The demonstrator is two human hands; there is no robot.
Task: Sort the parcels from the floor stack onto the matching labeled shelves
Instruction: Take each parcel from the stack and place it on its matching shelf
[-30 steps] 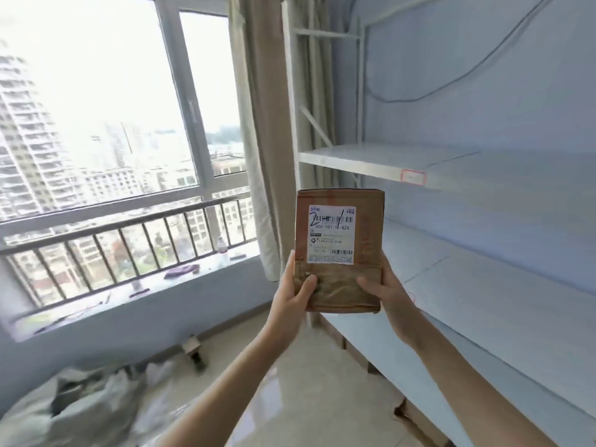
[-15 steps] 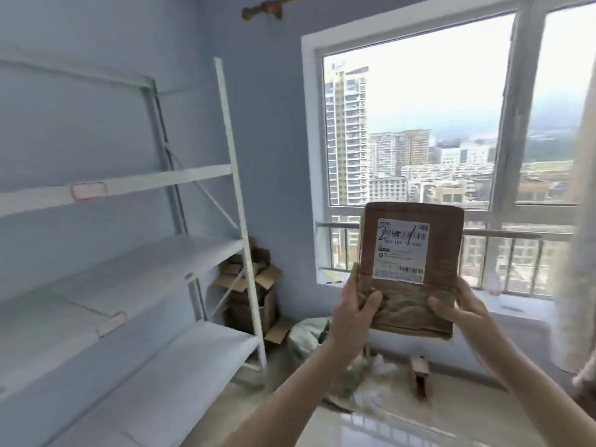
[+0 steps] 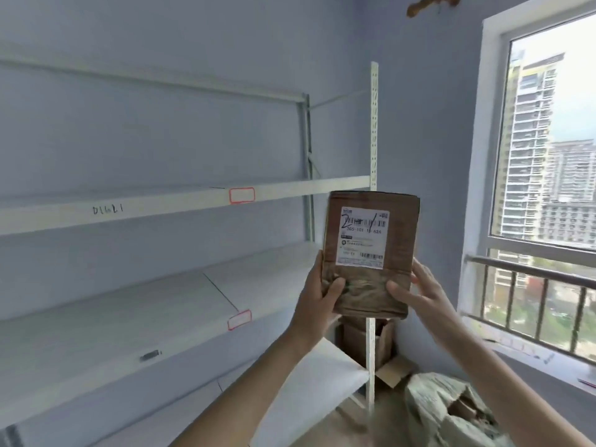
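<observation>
Fingers of the left hand [image 3: 322,290] are curling round the lower left edge of the brown parcel [image 3: 371,253], and the right hand [image 3: 419,293] is pinching its lower right. Both are holding it upright in the air, beside the labeled shelves [image 3: 180,201]. It is looking light and stiff, with crumpled tape low down, so the side edges are probably offering the surest hold.

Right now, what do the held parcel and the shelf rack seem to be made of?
Parcel: brown cardboard, matte, creased at its lower part, with a white paper label. Shelf rack: probably white painted metal, judging by its slotted upright.
</observation>
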